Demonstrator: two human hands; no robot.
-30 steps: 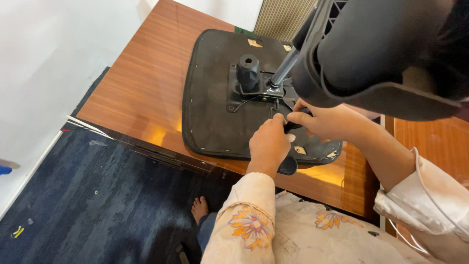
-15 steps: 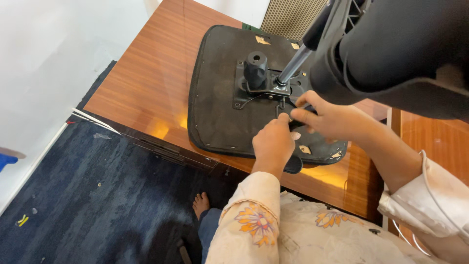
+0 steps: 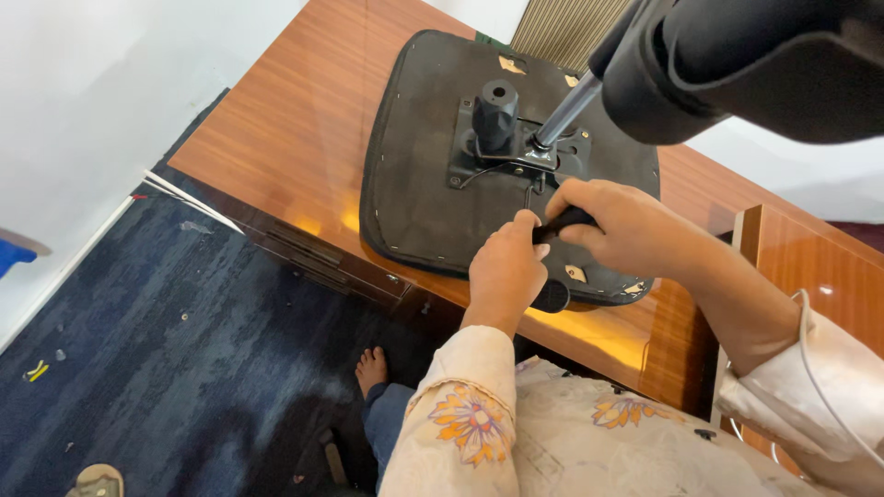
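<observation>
Black tool handle (image 3: 564, 222) sits between the two hands, low over the upturned chair seat (image 3: 414, 184) that lies face-down on the wooden desk (image 3: 285, 138). Its long axis runs roughly from 8 o'clock up to 2 o'clock, rising slightly toward the right hand. The right hand (image 3: 617, 225) is closed around the handle's upper end, fingers wrapped over the top. The left hand (image 3: 505, 271) is curled at the handle's lower end, at 7 o'clock from the right hand; its thumb meets the tip, but whether its fingers actually clamp the handle or something under it is hidden, so I cannot tell. The right hand has the fuller hold.

At 11 o'clock from both hands stands the metal mounting plate (image 3: 516, 152) with its black hub (image 3: 495, 110), and a chrome rod (image 3: 564, 112) slants away toward 1 o'clock into a dark padded part (image 3: 737, 55). A round black knob (image 3: 552, 296) peeks out at the seat's near edge, just below the left hand.
</observation>
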